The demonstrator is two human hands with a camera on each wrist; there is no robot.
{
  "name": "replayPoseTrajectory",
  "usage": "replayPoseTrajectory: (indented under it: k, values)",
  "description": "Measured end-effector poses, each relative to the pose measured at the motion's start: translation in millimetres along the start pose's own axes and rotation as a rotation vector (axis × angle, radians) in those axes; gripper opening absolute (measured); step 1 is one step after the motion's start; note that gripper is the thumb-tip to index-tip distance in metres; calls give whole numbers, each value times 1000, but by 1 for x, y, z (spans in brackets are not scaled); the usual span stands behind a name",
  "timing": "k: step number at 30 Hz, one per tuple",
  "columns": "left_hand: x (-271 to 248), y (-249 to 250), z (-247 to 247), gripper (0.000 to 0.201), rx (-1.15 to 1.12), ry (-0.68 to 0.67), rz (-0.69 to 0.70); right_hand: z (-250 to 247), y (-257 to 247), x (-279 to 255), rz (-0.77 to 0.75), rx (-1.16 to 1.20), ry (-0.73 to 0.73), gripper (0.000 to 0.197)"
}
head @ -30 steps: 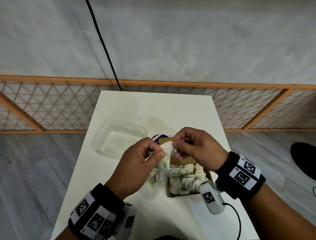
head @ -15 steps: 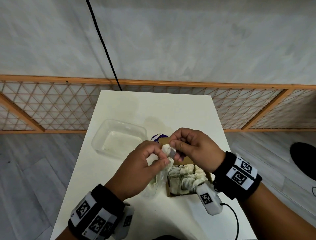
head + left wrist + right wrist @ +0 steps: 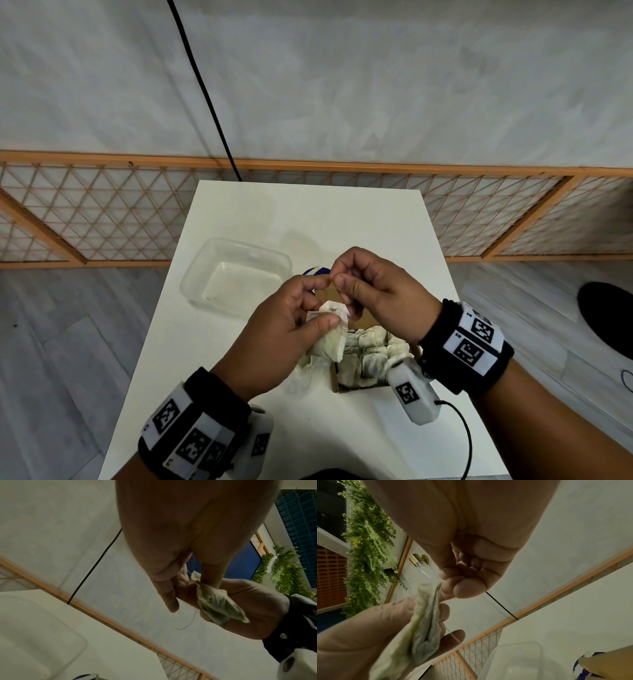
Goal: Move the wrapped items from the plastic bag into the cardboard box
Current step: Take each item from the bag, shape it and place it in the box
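Left hand pinching wrapped item, right hand curled above

- We saw a white table.
- The wrapped item looked pale, stained green.
- The cardboard box was brown.
- Our wristbands were black, with black-and-white square markers.
- The lattice fence was orange.

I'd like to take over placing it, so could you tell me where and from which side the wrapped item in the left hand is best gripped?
Probably by its free lower body. The left hand pinches the wrapped item near its top corner, so the pouch hangs below over the cardboard box. Come from the right, where the right hand already is; the soft, flat shape suits a thumb-and-finger pinch across its faces.
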State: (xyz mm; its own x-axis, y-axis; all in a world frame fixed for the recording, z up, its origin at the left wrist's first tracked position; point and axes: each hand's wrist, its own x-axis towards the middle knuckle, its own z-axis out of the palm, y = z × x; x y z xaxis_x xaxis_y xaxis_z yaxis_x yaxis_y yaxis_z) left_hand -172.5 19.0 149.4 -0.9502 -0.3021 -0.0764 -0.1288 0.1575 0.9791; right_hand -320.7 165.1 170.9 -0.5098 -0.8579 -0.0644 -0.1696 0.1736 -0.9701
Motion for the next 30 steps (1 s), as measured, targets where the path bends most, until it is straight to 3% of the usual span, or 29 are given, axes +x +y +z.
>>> replayPoseTrajectory:
  k: [6,11,14,15,22,26,30]
  values:
    - [1,0,0,4,-30,66,23,7,3,1,59,22,28,10]
    - [5,-4,-5,13,-36,174,51,15,4,-5,89,129,-25,41]
    - [5,-6,-5,14,-27,206,69,16,11,-8,80,135,-44,9]
    - [6,-7,-4,14,-33,214,64,15,15,-8,82,134,-46,9]
    - [9,-54,0,7,74,181,-107,-7,84,-23,238,-22,72,39]
    - [-1,-105,-2,8,338,130,-194,-26,142,-51,419,-274,121,32]
    - [-11,-137,1,7,428,74,-232,-39,192,-75,560,-453,130,36]
